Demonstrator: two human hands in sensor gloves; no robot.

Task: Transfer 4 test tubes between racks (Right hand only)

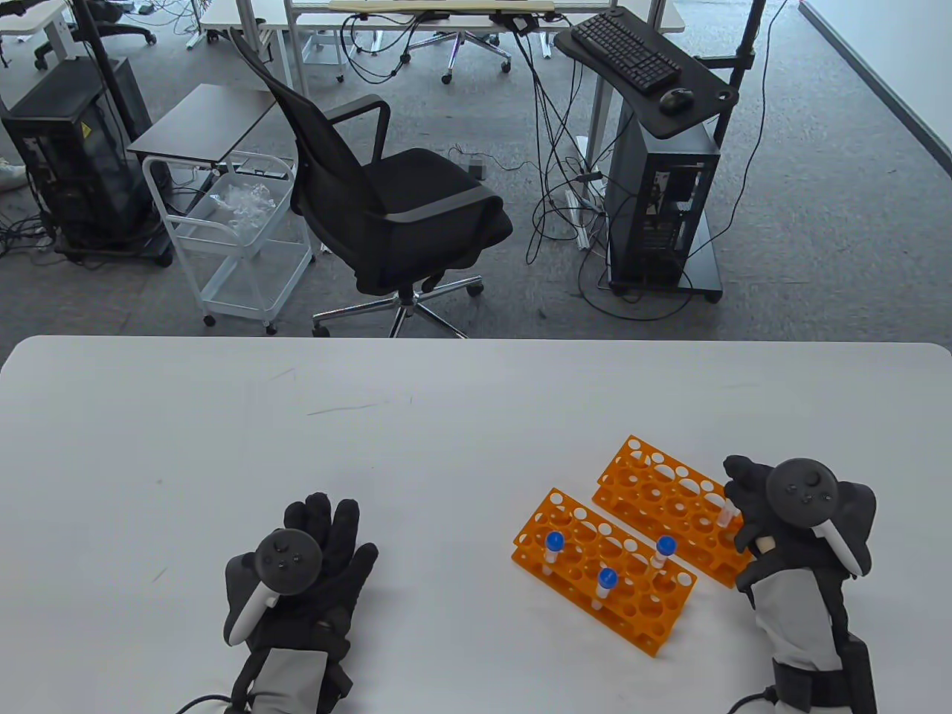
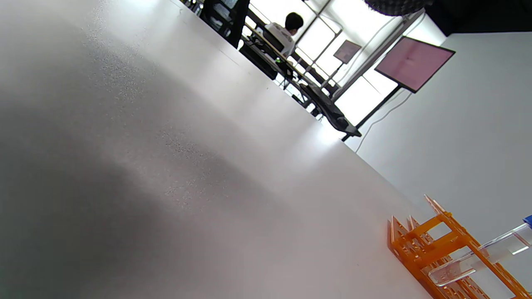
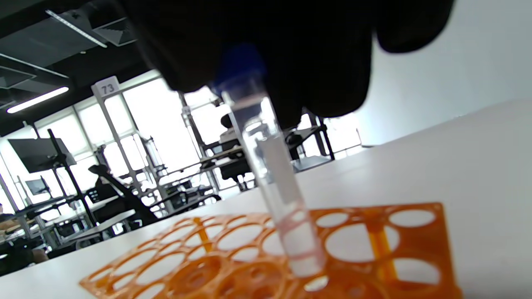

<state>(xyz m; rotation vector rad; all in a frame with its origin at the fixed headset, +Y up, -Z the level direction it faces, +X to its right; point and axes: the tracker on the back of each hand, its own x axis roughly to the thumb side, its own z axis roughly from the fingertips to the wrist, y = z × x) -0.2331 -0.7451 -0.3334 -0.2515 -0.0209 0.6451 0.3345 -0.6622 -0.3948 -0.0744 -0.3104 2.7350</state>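
Orange racks: near rack carries three blue-capped tubes; far rack is the target.
Right hand: closed around the capped end of the fourth tube, tip entering a hole at the far rack's right end.
Left hand: laid flat on table, fingers spread, nothing held.
Risk: tube is tilted; the rim may be caught, or the rack shoved.

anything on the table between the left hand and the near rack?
Nothing: in the table view, only bare white table lies between the left hand and the near rack.
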